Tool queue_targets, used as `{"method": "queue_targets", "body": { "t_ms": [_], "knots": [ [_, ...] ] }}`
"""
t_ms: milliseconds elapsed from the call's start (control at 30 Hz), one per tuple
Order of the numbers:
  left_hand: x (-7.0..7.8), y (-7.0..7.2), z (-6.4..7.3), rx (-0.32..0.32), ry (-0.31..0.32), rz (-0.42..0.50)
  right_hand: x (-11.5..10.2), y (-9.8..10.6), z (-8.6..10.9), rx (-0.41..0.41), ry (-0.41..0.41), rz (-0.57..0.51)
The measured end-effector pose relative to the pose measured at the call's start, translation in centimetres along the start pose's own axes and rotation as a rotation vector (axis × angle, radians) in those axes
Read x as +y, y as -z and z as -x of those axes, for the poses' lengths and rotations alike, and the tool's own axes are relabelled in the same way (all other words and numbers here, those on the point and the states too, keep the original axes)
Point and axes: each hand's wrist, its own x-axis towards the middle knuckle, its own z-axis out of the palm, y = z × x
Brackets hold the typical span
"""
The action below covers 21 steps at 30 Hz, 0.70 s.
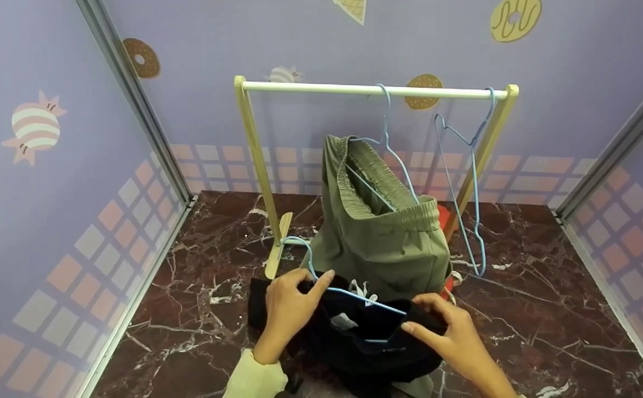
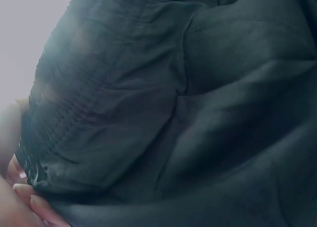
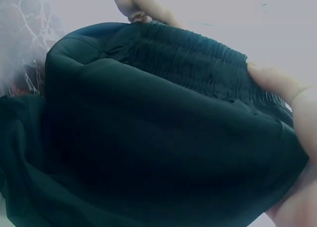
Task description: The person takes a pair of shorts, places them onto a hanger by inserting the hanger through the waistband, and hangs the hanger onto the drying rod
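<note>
Black pants with a gathered elastic waistband are held low in front of the rack, their waist opening upward. A light blue hanger lies inside that opening, its hook rising above the left side. My left hand grips the waistband at the left, thumb by the hanger's shoulder. At the right, my right hand pinches the waistband between thumb and fingers, near the hanger's other end. In the left wrist view, dark cloth fills most of the picture, with fingertips at its lower left edge.
Behind stands a small wooden rack with a white rail. Olive green pants hang from it on a blue hanger, and a bare blue hanger hangs at the right end. Printed walls enclose the dark marbled surface.
</note>
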Motion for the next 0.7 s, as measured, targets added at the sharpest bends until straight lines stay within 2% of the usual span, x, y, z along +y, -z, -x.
{"method": "queue_targets", "body": {
  "t_ms": [100,200,333,433,567,700],
  "knots": [
    [0.09,-0.02,0.01,-0.001,-0.007,-0.003,0.22,-0.36,-0.15,-0.005,0.048,0.102],
    [0.14,0.01,0.05,-0.011,-0.014,0.002,0.43,-0.66,-0.31,0.0,0.137,0.165],
    [0.18,0.11,0.08,-0.042,-0.018,0.003,0.45,-0.84,-0.43,0.003,0.259,0.158],
    [0.18,0.17,0.07,-0.061,-0.025,-0.007,0.24,-0.9,-0.49,-0.012,0.313,0.141],
    [0.23,0.26,0.09,-0.077,-0.045,-0.022,-0.11,-0.97,-0.59,-0.048,0.315,0.17],
    [0.37,0.29,0.19,-0.115,-0.045,-0.044,-0.31,-1.1,-0.68,-0.107,0.26,0.177]
  ]
}}
